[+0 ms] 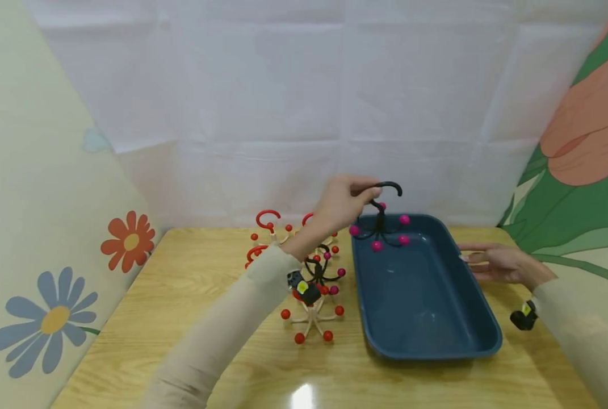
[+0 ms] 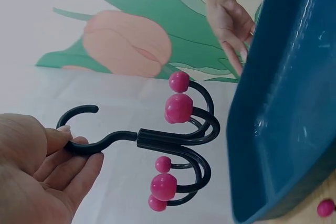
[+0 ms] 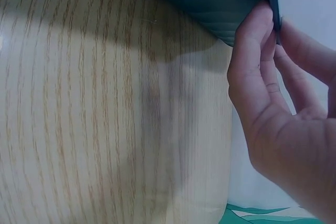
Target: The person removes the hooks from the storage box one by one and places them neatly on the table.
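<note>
My left hand pinches the curved top of a black multi-arm hook with pink ball tips. In the head view this hook hangs over the far left corner of a dark blue tray. The left wrist view shows the thumb and fingers on the hook's bend, and the pink-tipped arms beside the tray wall. At the tray's right rim is my right hand; in the right wrist view its fingers and thumb hold the rim from both sides.
Left of the tray, several beige hooks with red balls stand on the wooden table, partly behind my left forearm. Another black hook with pink balls is among them. A white sheet hangs behind the table.
</note>
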`<state>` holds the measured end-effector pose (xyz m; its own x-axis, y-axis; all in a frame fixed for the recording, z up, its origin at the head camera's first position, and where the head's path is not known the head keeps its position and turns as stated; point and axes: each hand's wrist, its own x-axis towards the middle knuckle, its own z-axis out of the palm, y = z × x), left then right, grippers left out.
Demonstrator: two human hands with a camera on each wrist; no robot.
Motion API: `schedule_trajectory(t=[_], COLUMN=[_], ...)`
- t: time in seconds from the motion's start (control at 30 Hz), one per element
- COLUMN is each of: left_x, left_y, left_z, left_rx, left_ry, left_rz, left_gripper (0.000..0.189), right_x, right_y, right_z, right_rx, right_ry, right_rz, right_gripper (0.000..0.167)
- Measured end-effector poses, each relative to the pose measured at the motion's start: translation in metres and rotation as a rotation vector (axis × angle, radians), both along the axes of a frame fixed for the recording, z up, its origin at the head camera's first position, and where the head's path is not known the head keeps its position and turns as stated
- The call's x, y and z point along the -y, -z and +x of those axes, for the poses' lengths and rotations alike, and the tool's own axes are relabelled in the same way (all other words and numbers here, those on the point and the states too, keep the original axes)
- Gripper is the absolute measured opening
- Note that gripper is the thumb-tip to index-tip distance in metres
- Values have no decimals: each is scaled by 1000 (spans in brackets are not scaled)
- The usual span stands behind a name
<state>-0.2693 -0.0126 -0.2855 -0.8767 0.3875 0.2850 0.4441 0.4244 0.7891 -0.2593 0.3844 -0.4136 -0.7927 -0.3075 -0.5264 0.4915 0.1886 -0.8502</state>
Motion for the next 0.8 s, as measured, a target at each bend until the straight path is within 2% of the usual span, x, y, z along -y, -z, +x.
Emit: schedule_trajectory(t=[0.07,0.2,0.3,0.43,0.63,0.8], left_x=[15,52,80,112,153,177], left_y=[-2,-3,-7,-13,-17,-15], left_z=[5,20,33,47,68,87], left_rx=[-26,-32,-25,-60,-86,-85], left_ry=[-5,-28,-66,-129,-200,-236], left_rz=[6,48,62,52,55,37], left_gripper=[32,31,31,29,29,30], right_x=[1,5,6,6,8,9], right_y=[2,5,5,5,4,5], right_z=[1,2,2,3,3,3], right_rx=[-9,-14,-8,-10,-10,-13], right_ry=[-6,-15,-11,-13,-8,-13], right_rz=[13,25,3,-18,-14,-2], right_gripper=[42,59,47,33,33,37])
